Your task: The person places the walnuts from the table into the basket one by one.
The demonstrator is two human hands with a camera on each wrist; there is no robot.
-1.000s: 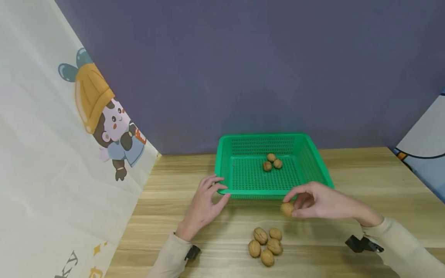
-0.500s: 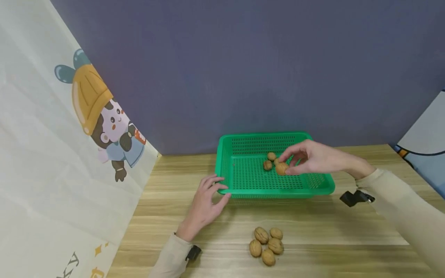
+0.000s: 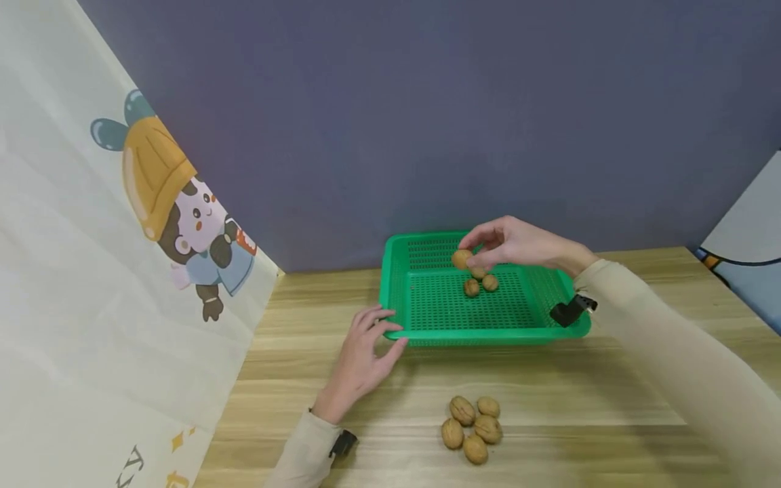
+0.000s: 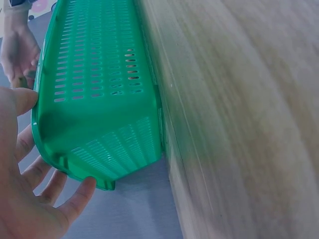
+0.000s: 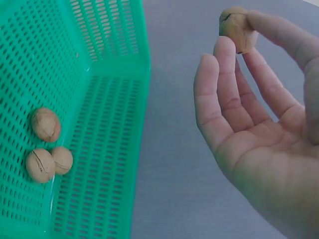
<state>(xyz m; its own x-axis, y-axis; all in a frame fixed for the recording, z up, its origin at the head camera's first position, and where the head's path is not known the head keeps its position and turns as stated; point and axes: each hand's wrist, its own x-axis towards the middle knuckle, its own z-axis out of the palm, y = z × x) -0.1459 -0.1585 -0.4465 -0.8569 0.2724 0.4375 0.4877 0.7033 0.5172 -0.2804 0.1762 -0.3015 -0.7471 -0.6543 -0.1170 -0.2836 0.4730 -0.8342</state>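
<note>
My right hand pinches a walnut between thumb and fingertips, above the back part of a green plastic basket. In the right wrist view the same walnut is held at the fingertips, higher than the basket rim. Three walnuts lie together on the basket floor; in the head view the fingers partly cover one. My left hand rests on the basket's front left corner, thumb at the front rim and loosely spread fingers on the left rim. The left wrist view has its fingertips touching the rim.
Several walnuts sit in a cluster on the wooden table in front of the basket. A dark wall stands right behind it. To the left hangs a white sheet with a cartoon print.
My right hand has carried the walnut from in front of the basket, over its front rim, to above the back part. My left hand has stayed at the corner.
</note>
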